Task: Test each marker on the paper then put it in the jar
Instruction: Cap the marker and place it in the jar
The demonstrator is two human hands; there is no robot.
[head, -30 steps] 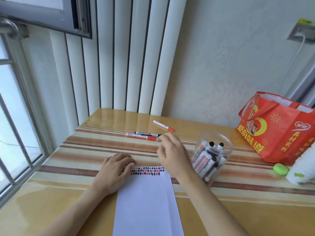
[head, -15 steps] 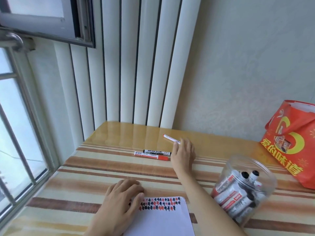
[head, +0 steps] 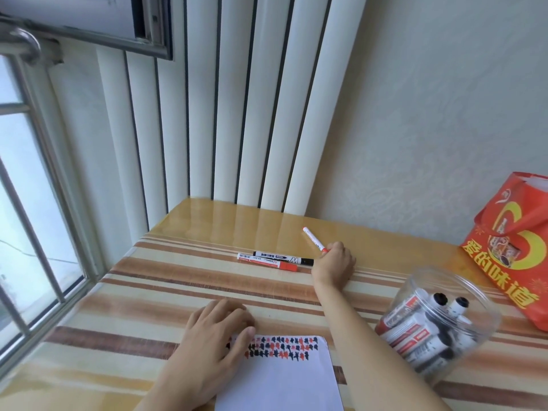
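The right hand (head: 334,264) left the near edge of the paper (head: 281,378) by the jar (head: 436,327) and reached to the far side of the table (head: 178,280). Half a second earlier its fingers lay straight beside the far red marker (head: 315,239); they then curled round its red-capped end. The camera view also shifted, leaving the red bag (head: 516,247) partly cut off at the right edge.

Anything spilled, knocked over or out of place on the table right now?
The clear jar leans toward the paper, though the wide lens may cause that. No spill. The right hand grips a red-capped marker.
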